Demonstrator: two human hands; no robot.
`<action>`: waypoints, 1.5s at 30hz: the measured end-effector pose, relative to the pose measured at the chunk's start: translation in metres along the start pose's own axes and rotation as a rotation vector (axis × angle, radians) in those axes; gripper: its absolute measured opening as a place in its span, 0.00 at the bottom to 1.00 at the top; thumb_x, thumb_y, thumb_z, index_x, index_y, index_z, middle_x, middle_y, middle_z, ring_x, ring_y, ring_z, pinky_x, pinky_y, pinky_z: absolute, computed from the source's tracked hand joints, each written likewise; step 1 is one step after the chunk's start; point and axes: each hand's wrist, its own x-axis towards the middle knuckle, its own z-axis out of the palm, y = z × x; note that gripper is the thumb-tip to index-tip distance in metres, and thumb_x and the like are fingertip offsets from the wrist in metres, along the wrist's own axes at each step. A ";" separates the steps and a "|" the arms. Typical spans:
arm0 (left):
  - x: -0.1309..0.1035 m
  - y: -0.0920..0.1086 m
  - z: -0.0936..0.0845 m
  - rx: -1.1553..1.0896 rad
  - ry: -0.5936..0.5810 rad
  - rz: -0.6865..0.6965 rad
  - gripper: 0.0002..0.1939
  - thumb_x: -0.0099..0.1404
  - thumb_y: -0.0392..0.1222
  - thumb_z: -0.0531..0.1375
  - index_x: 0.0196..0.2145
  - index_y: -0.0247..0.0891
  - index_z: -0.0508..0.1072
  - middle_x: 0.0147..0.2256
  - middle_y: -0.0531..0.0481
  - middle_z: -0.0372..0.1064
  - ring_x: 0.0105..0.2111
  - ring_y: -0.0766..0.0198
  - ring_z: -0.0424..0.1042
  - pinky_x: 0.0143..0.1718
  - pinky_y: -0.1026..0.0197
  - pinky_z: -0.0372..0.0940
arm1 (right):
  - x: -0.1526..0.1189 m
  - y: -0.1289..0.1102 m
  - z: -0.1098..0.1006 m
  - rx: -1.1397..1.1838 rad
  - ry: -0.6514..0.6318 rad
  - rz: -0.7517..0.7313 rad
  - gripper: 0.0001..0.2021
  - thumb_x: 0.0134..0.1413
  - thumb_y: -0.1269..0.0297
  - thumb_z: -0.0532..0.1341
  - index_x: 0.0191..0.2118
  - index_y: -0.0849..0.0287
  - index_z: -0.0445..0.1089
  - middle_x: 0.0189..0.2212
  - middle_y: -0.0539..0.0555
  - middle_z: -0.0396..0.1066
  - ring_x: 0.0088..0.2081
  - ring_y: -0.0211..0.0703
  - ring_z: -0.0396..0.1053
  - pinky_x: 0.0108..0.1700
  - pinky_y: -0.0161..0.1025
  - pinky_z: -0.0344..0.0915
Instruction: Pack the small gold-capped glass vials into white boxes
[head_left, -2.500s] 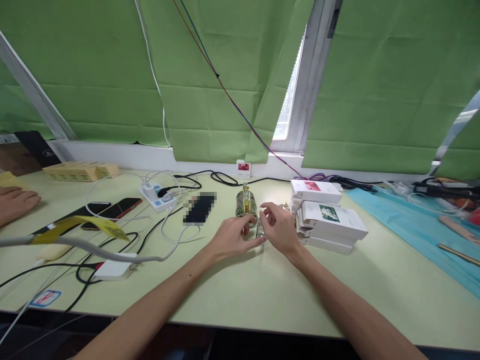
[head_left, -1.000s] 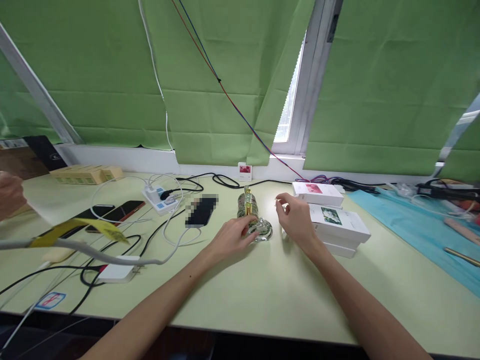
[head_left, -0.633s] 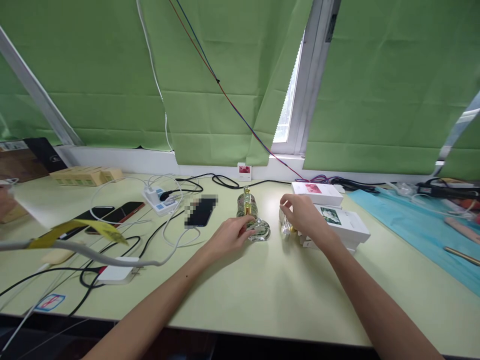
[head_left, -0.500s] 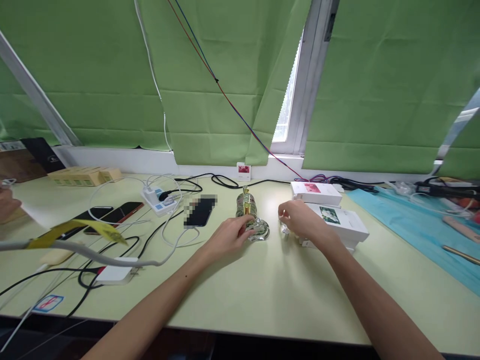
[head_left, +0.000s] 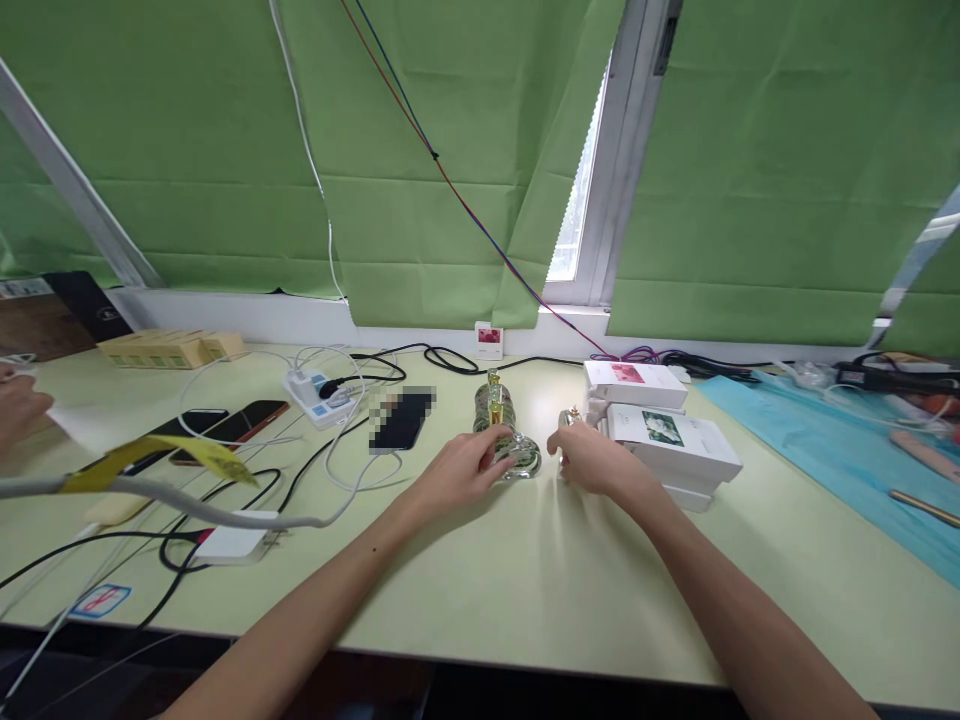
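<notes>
A row of clear glass bottles (head_left: pixel 519 458) with gold necks stands on the table ahead of me. My left hand (head_left: pixel 476 465) has its thumb and fingers closed at the left side of the front bottle. To the right, my right hand (head_left: pixel 589 458) grips another small glass bottle (head_left: pixel 568 417), whose gold top shows above the fingers; most of its body is hidden behind them. Just beyond that hand lie stacked white boxes (head_left: pixel 697 450) with pictures of flowers on them.
Left of the bottles are a phone (head_left: pixel 405 420), a power strip (head_left: pixel 319 400), tangled cables and a white charger (head_left: pixel 238 538). Blue sheeting (head_left: pixel 817 450) covers the right side. Another person's hand (head_left: pixel 21 405) shows at the far left. A small box (head_left: pixel 489 340) stands at the back.
My right hand has shifted slightly and turned its bottle, so the gold top now shows above the fingers. My left hand stays by the row of bottles.
</notes>
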 end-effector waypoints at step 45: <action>0.000 -0.004 0.002 0.032 -0.006 0.023 0.21 0.71 0.53 0.54 0.54 0.38 0.71 0.23 0.55 0.66 0.25 0.63 0.64 0.29 0.62 0.55 | -0.026 -0.060 -0.033 -0.384 -0.439 0.184 0.18 0.56 0.87 0.53 0.44 0.66 0.75 0.40 0.65 0.75 0.43 0.51 0.78 0.36 0.36 0.67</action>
